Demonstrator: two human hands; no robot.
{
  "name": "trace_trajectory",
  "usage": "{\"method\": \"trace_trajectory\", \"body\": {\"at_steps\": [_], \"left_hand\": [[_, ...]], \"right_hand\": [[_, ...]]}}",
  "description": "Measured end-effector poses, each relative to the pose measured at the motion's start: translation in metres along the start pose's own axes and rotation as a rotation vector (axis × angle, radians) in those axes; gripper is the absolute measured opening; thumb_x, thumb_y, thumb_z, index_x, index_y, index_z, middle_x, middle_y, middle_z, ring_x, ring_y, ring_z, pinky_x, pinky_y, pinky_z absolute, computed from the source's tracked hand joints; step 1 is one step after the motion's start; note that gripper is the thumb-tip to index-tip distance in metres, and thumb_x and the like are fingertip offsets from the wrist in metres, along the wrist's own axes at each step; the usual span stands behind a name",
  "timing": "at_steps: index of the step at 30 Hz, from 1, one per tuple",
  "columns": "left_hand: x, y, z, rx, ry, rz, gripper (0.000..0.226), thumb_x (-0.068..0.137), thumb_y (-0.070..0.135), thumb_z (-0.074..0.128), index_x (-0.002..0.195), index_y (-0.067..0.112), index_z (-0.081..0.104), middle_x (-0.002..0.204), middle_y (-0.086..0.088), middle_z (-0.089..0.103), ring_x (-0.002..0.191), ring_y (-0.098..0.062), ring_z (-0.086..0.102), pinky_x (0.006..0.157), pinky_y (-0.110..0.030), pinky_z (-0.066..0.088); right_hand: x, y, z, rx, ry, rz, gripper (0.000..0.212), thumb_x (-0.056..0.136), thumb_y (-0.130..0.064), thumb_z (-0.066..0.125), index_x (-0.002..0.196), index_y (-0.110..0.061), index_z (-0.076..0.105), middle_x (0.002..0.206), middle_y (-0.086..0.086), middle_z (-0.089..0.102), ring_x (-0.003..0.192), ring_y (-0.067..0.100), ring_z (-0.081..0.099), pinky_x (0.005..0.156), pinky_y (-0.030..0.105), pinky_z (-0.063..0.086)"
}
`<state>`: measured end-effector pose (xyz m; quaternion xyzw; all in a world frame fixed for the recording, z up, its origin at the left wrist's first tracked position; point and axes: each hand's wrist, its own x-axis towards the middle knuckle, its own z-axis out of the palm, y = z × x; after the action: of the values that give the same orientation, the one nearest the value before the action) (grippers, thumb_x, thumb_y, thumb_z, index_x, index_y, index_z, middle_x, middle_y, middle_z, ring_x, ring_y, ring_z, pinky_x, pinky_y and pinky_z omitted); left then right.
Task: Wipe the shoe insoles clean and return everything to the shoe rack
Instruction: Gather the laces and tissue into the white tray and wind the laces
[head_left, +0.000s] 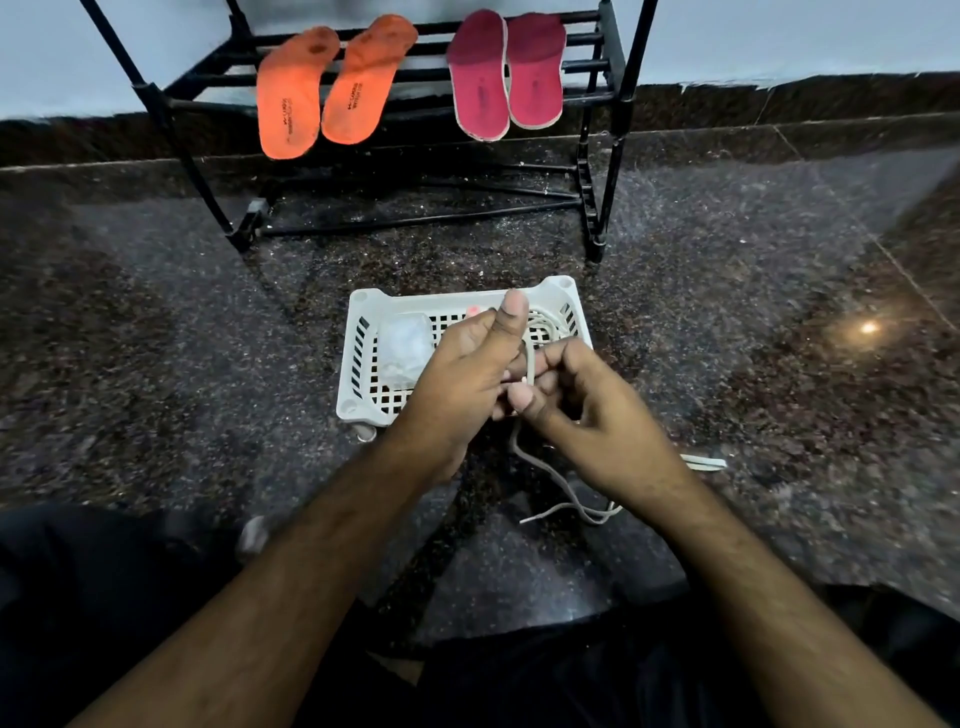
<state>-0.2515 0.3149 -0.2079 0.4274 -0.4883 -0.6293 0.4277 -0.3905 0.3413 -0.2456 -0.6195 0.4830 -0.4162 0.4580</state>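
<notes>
Two orange insoles (332, 88) and two pink insoles (506, 73) lie on a shelf of the black shoe rack (610, 98). Both hands meet over the white plastic basket (358, 358) on the floor. My left hand (462, 364) holds a grey shoelace (566, 493) with its thumb raised. My right hand (587, 410) pinches the same lace, wound around the fingers. The lace's loose end trails on the floor below my right hand. Another lace lies coiled in the basket, partly hidden by my hands.
A clear plastic bag (405, 348) sits inside the basket at its left. A pale lace end (706, 462) lies on the dark granite floor to the right. My dark-trousered legs fill the bottom of the view. A wall stands behind the rack.
</notes>
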Motion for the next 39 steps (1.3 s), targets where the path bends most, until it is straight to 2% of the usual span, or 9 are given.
{"method": "trace_trajectory", "body": {"at_steps": [8,13,16,20,23,27,30,33,39], "left_hand": [[0.004,-0.017,-0.004,0.136,-0.214,-0.263,0.064,0.092,0.076,0.022,0.059,0.022,0.033,0.052,0.005,0.025,0.048,-0.012,0.015,0.049,-0.028,0.011],[-0.003,-0.011,0.005,-0.272,-0.425,-0.227,0.056,0.097,0.064,0.03,0.062,0.02,0.036,0.052,0.005,0.022,0.046,-0.011,0.017,0.043,-0.025,0.017],[0.007,-0.007,-0.006,-0.446,-0.236,-0.05,0.046,0.103,0.05,0.03,0.073,0.018,0.045,0.063,0.001,0.044,0.057,-0.014,0.04,0.058,-0.028,0.038],[0.014,-0.014,-0.021,0.1,0.064,0.049,0.057,0.105,0.052,0.027,0.077,0.015,0.061,0.075,-0.008,0.066,0.073,-0.023,0.061,0.077,-0.039,0.047],[0.009,-0.016,-0.019,0.214,-0.235,-0.234,0.097,0.094,0.074,0.003,0.072,-0.003,0.058,0.052,-0.009,0.054,0.049,-0.021,0.049,0.066,-0.033,0.046],[0.0,-0.005,-0.01,-0.317,-0.592,-0.303,0.083,0.09,0.079,0.014,0.052,0.011,0.043,0.039,0.0,0.035,0.034,-0.015,0.032,0.043,-0.024,0.024],[0.008,0.004,-0.013,-0.544,-0.327,-0.069,0.074,0.098,0.067,0.02,0.065,0.01,0.055,0.058,-0.008,0.055,0.06,-0.026,0.061,0.068,-0.037,0.048],[0.016,-0.002,-0.025,-0.101,-0.04,0.001,0.07,0.101,0.064,0.021,0.073,0.014,0.062,0.08,-0.008,0.068,0.097,-0.033,0.068,0.089,-0.044,0.048],[-0.004,-0.004,-0.007,0.068,-0.485,-0.343,0.083,0.094,0.076,0.016,0.05,0.012,0.046,0.04,-0.003,0.038,0.034,-0.017,0.034,0.044,-0.022,0.034]], "right_hand": [[0.006,-0.004,-0.029,-0.093,0.215,-0.08,0.022,0.099,-0.034,0.052,0.089,-0.016,0.057,0.078,0.012,0.06,0.072,0.018,0.053,0.072,0.049,0.048],[0.01,0.015,-0.026,-0.193,0.207,0.037,0.035,0.095,-0.051,0.045,0.085,-0.019,0.056,0.068,-0.005,0.057,0.065,0.013,0.05,0.066,0.049,0.048],[0.004,0.017,-0.012,-0.397,-0.131,0.059,0.027,0.098,-0.041,0.05,0.082,-0.024,0.063,0.066,-0.013,0.063,0.062,-0.001,0.053,0.064,0.031,0.046],[-0.005,-0.001,-0.007,-0.315,-0.382,-0.013,0.03,0.101,-0.036,0.052,0.079,-0.02,0.064,0.061,-0.014,0.054,0.056,-0.003,0.048,0.056,0.017,0.037],[0.001,-0.009,-0.02,-0.124,-0.078,-0.127,0.035,0.101,-0.037,0.052,0.073,-0.019,0.061,0.063,-0.013,0.057,0.061,0.003,0.051,0.059,0.027,0.041],[0.01,0.008,-0.031,-0.222,0.179,-0.052,0.051,0.096,-0.057,0.047,0.074,-0.013,0.06,0.061,0.006,0.058,0.057,0.025,0.05,0.057,0.045,0.047],[0.003,0.014,-0.02,-0.324,-0.181,0.026,0.043,0.097,-0.054,0.044,0.08,-0.02,0.064,0.066,-0.011,0.064,0.061,0.007,0.056,0.063,0.034,0.048],[-0.004,0.003,-0.009,-0.302,-0.382,-0.029,0.038,0.101,-0.046,0.047,0.078,-0.02,0.063,0.058,-0.015,0.052,0.053,0.0,0.047,0.053,0.021,0.038],[0.007,-0.001,-0.026,-0.104,0.107,-0.088,0.063,0.095,-0.063,0.048,0.072,-0.004,0.05,0.059,0.01,0.051,0.051,0.024,0.048,0.05,0.052,0.043]]}}
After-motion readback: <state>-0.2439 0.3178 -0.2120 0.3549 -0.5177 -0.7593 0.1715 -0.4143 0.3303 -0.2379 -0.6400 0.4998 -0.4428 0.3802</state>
